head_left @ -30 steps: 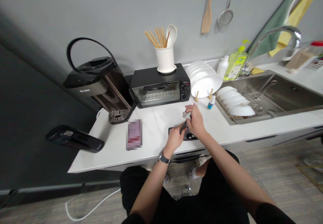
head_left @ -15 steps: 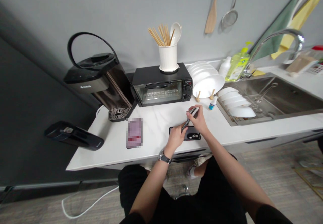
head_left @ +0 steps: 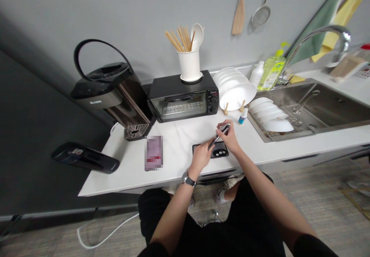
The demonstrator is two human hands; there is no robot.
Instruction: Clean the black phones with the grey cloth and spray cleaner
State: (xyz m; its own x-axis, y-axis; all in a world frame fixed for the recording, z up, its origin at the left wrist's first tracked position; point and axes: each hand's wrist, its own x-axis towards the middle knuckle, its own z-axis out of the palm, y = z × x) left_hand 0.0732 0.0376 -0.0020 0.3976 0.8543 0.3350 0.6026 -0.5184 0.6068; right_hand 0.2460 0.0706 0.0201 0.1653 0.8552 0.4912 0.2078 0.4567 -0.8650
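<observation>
Both hands meet over the white counter, gripping a slim dark phone-like object [head_left: 217,136] that is tilted and seen nearly edge-on. My left hand [head_left: 202,156], with a watch on its wrist, holds the lower left end. The upper right end is between the fingers of my right hand [head_left: 228,136]. Beneath them lies a black phone case [head_left: 220,150] with camera openings at its right end; my left hand hides part of it. A small blue-and-white bottle [head_left: 243,116] stands beyond my right hand. Farther left on the counter is a pixelated purple item [head_left: 154,153].
Behind the hands is a black toaster oven [head_left: 182,98] with a white utensil cup [head_left: 189,65] on top. A tall dispenser [head_left: 115,95] and a dark cylinder [head_left: 85,158] stand left. Racked plates [head_left: 235,91] and a sink [head_left: 323,102] with bowls are at the right.
The held object is tilted a little differently, and my right hand's fingers have shifted slightly on it. Both hands keep hold. The whole view has shifted slightly.
</observation>
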